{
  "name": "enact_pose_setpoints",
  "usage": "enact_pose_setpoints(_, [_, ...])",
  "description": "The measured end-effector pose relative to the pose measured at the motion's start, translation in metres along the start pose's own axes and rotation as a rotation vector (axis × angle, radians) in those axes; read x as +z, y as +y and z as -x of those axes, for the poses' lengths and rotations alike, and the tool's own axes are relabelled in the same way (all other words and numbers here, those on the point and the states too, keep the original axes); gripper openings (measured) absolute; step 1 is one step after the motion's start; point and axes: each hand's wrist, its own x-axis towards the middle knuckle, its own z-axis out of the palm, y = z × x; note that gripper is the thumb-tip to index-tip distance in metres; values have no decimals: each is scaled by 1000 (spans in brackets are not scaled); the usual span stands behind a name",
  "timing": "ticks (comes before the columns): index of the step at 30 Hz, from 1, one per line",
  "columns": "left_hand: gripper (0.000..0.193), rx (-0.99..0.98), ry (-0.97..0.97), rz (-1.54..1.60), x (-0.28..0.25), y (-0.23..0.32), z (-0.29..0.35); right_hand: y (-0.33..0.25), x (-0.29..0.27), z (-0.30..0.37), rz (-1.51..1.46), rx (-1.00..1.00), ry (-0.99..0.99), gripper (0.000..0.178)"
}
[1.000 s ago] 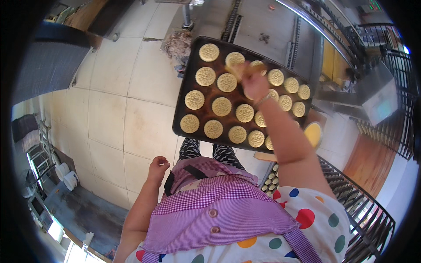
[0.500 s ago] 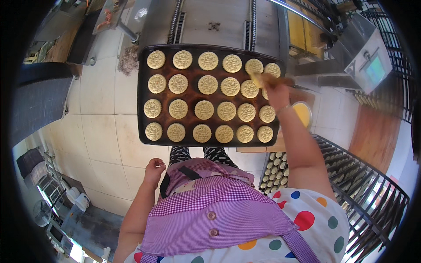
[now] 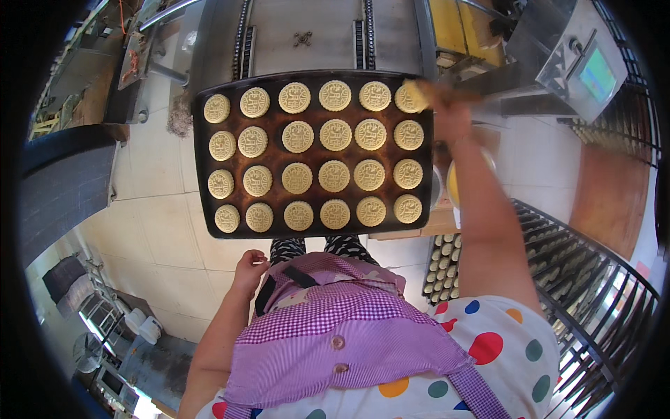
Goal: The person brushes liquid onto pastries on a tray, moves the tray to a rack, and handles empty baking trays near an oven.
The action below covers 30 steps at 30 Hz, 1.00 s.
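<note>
A dark baking tray [image 3: 234, 164] lies in front of me, with rows of round, pale mooncakes [image 3: 335, 135] that have stamped tops and scalloped edges. My right hand [image 3: 452, 120], smeared by motion, is closed around a pastry brush [image 3: 416, 96]. The brush's yellowish bristles touch the mooncake in the tray's far right corner; its handle is mostly hidden by the hand. My left hand [image 3: 250, 271] hangs below the tray's near edge, its fingers loosely curled with nothing visible in them.
A bowl of yellow liquid [image 3: 453, 187] stands right of the tray, partly behind my right forearm. Beyond the tray is a metal machine bed with chains [image 3: 303, 42]. A control screen [image 3: 597, 75] is at far right, a black rack [image 3: 558, 258] with filled trays at near right.
The brush and my right hand have moved to the mooncake in the far right corner. The tray appears further left in view. My left hand stays low.
</note>
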Motion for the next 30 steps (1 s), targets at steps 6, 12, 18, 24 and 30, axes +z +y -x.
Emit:
enact_pose_setpoints(6, [32,3,-25,-76,-13,2,0,14,9,42,-313,-4,51,30])
enact_pose_setpoints(12, [32,28,-106,-134,-50,-9,-15,25,-1,252,-492,334,11,29])
enact_pose_setpoints(18, [30,85,-155,-214,-104,-12,-27,-65,81,318,-838,372,124,29])
enact_pose_setpoints(24, [30,124,-118,-288,-153,-11,-27,-234,191,320,-707,-94,-184,27])
enact_pose_setpoints(30, [31,116,-108,-284,-178,-29,-34,-107,188,312,-376,349,142,37])
